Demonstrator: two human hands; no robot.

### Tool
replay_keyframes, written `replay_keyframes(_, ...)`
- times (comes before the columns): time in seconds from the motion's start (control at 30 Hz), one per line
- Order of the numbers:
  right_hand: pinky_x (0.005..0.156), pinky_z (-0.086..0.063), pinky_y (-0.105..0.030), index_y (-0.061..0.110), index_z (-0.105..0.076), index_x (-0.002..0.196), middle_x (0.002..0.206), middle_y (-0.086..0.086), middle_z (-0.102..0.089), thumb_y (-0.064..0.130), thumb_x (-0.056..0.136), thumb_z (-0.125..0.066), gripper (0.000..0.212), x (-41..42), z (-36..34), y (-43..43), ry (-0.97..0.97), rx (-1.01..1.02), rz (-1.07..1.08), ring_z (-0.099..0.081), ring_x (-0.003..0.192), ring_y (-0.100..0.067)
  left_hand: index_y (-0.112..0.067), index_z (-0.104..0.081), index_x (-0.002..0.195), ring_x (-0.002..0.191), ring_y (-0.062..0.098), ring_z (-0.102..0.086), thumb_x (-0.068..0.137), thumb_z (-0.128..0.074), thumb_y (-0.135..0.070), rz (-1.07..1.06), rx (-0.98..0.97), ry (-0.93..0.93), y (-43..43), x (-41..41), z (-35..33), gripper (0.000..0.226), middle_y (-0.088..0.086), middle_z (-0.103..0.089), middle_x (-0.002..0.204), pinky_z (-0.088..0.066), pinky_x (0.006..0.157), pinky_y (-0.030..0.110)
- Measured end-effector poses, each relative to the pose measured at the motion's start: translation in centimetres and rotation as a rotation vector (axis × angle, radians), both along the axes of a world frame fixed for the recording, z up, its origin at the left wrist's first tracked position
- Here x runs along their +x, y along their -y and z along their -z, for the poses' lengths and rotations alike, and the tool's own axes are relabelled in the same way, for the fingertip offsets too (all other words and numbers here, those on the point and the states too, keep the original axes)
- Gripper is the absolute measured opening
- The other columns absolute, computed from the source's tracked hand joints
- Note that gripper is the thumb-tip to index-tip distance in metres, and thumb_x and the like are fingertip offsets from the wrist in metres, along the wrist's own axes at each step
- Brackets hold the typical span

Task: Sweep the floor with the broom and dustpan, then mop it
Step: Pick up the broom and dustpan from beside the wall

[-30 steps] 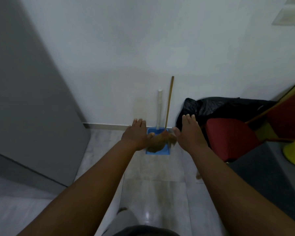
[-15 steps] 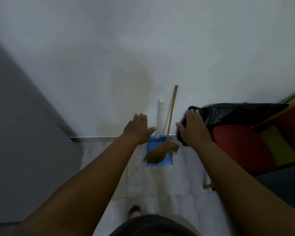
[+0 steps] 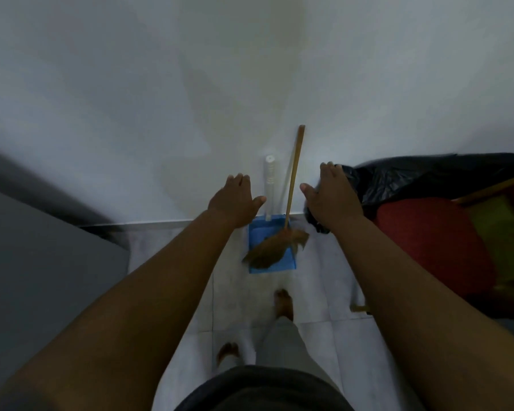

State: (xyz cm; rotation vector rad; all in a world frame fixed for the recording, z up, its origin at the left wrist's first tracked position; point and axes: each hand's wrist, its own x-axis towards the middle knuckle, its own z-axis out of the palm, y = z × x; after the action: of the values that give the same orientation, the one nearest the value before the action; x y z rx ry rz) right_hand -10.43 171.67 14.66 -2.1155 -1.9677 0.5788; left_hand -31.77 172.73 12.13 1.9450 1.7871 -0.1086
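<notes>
A broom (image 3: 293,185) with a thin wooden handle leans against the white wall, its brown bristles resting in a blue dustpan (image 3: 260,232) on the tiled floor. The dustpan's white upright handle (image 3: 270,185) stands just left of the broom handle. My left hand (image 3: 235,200) reaches forward, fingers spread, just left of the white handle and touching nothing. My right hand (image 3: 330,194) is stretched out, fingers spread, just right of the broom handle and holds nothing.
A black plastic bag (image 3: 422,179) lies against the wall at right, behind a red chair (image 3: 428,247) with wooden legs. A grey panel (image 3: 42,262) stands at left. My bare feet (image 3: 284,304) are on the pale tiles.
I have stepped closer to the wall. Both hands have stretched further toward the two handles, and the broom and dustpan now look nearer and larger.
</notes>
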Motion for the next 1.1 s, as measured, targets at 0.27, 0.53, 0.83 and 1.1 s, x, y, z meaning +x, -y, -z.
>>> replay_keyframes(0.27,0.12,-0.007,-0.035,0.002,-0.011,0.155,0.163,-0.015,-0.009,0.046,0.103,-0.038,0.073,2.8,4.0,-9.5,0.034,-0.131,-0.111,-0.005,0.151,-0.026,-0.009,-0.015,0.157,0.15,0.026,-0.02,0.1,-0.041,-0.053,-0.113,-0.055,0.044,-7.1,3.5,4.7,0.076,0.012,-0.018,0.163,-0.027,0.116,0.044)
replay_keyframes(0.53,0.117,-0.018,-0.036,0.002,-0.019,0.153,0.159,-0.016,-0.024,0.048,0.102,-0.04,0.072,2.2,8.8,-16.5,-0.024,-0.231,-0.065,-0.022,0.147,-0.029,-0.009,-0.028,0.152,0.14,0.028,-0.038,0.1,-0.046,-0.049,-0.177,-0.08,0.083,-12.2,4.2,9.7,0.068,0.014,-0.036,0.155,-0.036,0.11,0.041)
replay_keyframes(0.83,0.077,-0.031,-0.022,0.007,-0.051,0.132,0.129,-0.008,-0.06,0.051,0.093,-0.056,0.059,1.4,14.8,-23.7,-0.177,-0.242,0.22,-0.056,0.116,-0.022,-0.01,-0.024,0.155,0.141,0.028,-0.037,0.097,-0.053,-0.05,-0.235,-0.147,0.216,-20.3,5.2,16.7,0.076,0.014,-0.037,0.155,-0.03,0.115,0.036)
replay_keyframes(1.1,0.075,-0.035,-0.022,0.019,-0.065,0.11,0.107,-0.001,-0.069,0.04,0.097,-0.053,0.028,1.1,18.3,-25.0,-0.144,-0.224,0.162,-0.061,0.091,-0.019,-0.012,-0.048,0.139,0.118,0.028,-0.058,0.091,-0.067,-0.04,-0.281,-0.082,0.35,-23.6,6.0,20.9,0.059,0.011,-0.06,0.132,-0.034,0.086,0.021)
